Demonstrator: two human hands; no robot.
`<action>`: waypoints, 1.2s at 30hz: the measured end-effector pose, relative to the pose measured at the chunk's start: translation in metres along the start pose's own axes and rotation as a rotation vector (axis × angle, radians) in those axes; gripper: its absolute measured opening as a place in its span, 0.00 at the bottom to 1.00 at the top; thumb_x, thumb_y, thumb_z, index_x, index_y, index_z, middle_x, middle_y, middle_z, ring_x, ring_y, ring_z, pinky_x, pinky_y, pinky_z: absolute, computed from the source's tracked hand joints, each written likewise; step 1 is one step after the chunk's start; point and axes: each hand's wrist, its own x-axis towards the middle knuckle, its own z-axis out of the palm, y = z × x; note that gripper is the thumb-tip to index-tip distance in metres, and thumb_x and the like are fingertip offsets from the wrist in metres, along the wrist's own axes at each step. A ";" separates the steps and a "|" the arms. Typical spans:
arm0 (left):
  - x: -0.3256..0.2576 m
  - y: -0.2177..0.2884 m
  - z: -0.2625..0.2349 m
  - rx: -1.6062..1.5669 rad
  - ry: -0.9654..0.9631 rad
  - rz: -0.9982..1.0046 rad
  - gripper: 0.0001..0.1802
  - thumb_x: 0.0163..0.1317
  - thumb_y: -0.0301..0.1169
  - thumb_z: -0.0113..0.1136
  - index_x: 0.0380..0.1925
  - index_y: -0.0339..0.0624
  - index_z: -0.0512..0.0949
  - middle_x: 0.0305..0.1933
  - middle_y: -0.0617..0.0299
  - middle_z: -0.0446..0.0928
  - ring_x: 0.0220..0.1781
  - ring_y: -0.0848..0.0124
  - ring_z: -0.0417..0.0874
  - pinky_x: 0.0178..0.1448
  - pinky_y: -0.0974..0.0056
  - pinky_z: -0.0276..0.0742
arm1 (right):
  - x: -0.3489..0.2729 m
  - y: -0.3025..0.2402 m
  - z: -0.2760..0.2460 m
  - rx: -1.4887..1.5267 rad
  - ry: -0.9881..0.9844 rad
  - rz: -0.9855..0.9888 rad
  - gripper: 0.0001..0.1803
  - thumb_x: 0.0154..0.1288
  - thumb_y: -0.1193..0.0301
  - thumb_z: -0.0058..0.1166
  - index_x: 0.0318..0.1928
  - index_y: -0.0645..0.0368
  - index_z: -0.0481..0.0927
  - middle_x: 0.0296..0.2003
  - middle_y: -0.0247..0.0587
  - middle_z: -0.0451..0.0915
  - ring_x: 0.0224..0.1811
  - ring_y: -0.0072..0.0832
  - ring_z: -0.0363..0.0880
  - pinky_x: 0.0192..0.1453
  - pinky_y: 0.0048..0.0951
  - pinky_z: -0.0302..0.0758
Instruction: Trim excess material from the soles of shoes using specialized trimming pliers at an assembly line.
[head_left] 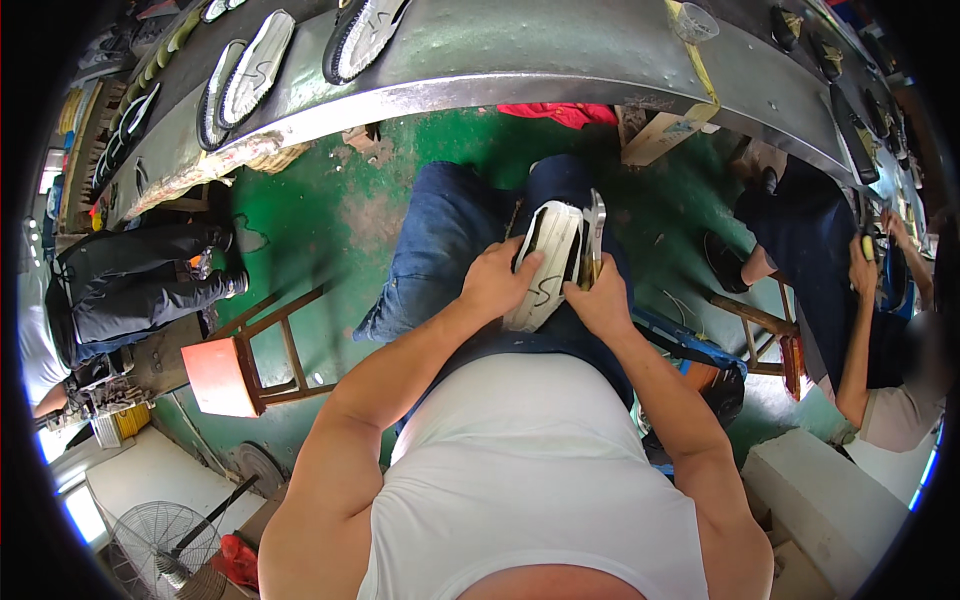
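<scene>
On my lap, over the blue jeans (440,230), lies a shoe (552,245) with its pale sole side turned up and a dark curved mark near the heel. My left hand (498,283) is closed around the shoe's left side, thumb pressed on the sole. Along its right edge, my right hand (604,300) grips metal pliers (598,215) that point away from me and lie against the shoe. The plier handles are mostly hidden by the fingers, and I cannot tell whether the jaws touch the shoe.
A metal-topped bench (480,60) curves across the front, with several similar shoes (256,68) and a clear cup (695,22). Wooden stools stand left (225,375) and right (790,365). Other people sit on both sides. A fan (165,545) stands behind at left.
</scene>
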 end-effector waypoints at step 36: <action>0.002 -0.057 0.078 -0.757 0.337 -0.280 0.35 0.80 0.50 0.32 0.61 0.29 0.74 0.61 0.36 0.77 0.66 0.50 0.76 0.69 0.60 0.69 | -0.001 -0.010 -0.028 -0.613 -0.518 -0.597 0.11 0.64 0.68 0.58 0.41 0.62 0.77 0.36 0.53 0.82 0.39 0.50 0.84 0.42 0.47 0.79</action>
